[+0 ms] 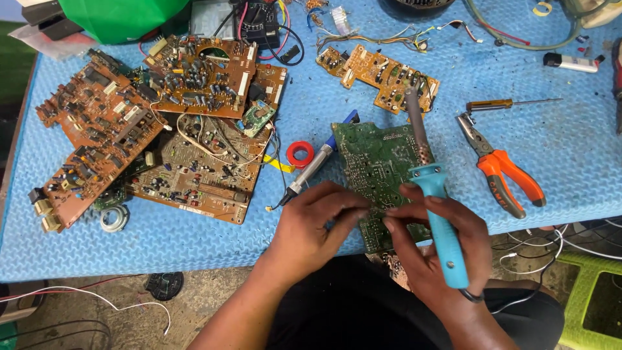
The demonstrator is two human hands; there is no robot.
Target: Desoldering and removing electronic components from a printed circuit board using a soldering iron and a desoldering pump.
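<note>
Head view: the right hand (435,249) has its fingers clamped round the turquoise handle of a soldering iron (433,188), tip pointing away, over a green circuit board (378,162) that lies at the near edge of the blue-matted counter (194,246). The left hand (311,227) pinches its fingers together at the board's near edge, touching the right fingertips. Orange pliers (502,168) lie just right of the board; brown circuit boards (162,129) are piled well to the left

A green printed circuit board (382,175) lies flat at the surface's near edge, a blue-handled soldering iron (435,194) slanting upright over it.
</note>
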